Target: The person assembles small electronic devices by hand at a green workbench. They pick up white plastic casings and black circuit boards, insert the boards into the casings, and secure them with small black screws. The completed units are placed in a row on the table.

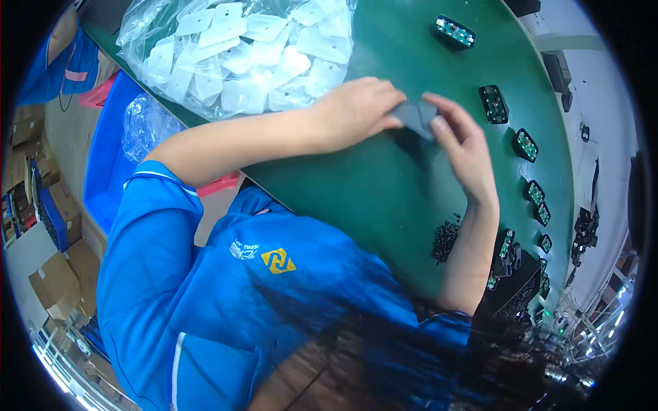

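A small grey plastic piece (415, 118), slightly blurred, is held above the green table between my two hands. My left hand (356, 113) pinches its left edge with the fingertips. On its right side, the thumb and forefinger of my right hand (466, 140) close around the corner. The underside of the piece does not show. Just beyond my left forearm, a clear plastic bag (329, 89) lies spread with many translucent white plates (264, 27) in it. Beside my right forearm sits a pile of tiny black parts (446, 238).
Along the table's (356, 185) right side runs a row of black housings with green circuit boards (493, 104). A black bin of small parts (510, 294) stands near my right elbow. To the left is a blue crate (103, 171), and another person's blue sleeve (79, 61) shows at the far left.
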The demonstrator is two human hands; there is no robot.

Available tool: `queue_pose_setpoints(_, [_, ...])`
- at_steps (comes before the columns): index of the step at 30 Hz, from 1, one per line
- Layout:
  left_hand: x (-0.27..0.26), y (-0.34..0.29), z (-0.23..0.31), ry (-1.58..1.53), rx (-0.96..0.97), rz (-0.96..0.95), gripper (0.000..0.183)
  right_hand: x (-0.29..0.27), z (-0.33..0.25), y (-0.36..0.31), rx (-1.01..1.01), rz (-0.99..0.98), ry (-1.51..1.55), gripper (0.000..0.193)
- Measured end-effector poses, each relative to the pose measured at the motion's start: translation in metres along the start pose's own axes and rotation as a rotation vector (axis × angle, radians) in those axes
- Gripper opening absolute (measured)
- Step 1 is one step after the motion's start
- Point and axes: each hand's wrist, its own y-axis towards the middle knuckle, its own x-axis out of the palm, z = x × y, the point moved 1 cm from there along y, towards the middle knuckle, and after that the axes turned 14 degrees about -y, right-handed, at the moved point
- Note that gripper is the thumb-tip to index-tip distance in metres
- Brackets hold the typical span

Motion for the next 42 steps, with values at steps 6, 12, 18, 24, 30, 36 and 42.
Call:
queue_pose_setpoints(6, [-0.043, 0.089, -0.051, -0.214, -0.526, 0.112, 0.027, -0.043, 0.019, 0.068, -0.032, 0.621, -0.423, 0.043])
queue_pose_setpoints(12, [-0.037, 0.128, -0.142, -0.649, -0.868, 0.126, 0.037, -0.044, 0.039, 0.124, -0.242, 0.602, -0.900, 0.063])
queue_pose_setpoints(18, [-0.044, 0.137, -0.139, -0.356, -0.890, -0.039, 0.038, -0.036, 0.037, 0.097, -0.277, 0.701, -0.879, 0.057])
queue_pose_setpoints(24, [-0.058, 0.137, -0.112, 0.137, -0.670, 0.111, 0.038, -0.022, -0.004, 0.026, -0.313, 0.662, -0.701, 0.052])
queue_pose_setpoints(30, [-0.166, 0.062, -0.020, 0.328, -0.128, 0.520, 0.024, -0.023, 0.011, -0.066, -0.129, 0.758, -0.540, 0.045])
queue_pose_setpoints(36, [-0.198, -0.058, -0.023, 0.643, -0.351, 0.218, 0.027, -0.006, 0.032, -0.104, 0.005, 0.780, -0.322, 0.040])
queue_pose_setpoints(42, [-0.164, -0.068, -0.049, 0.644, -0.403, 0.083, 0.020, -0.004, 0.040, -0.127, 0.074, 0.927, -0.175, 0.036])
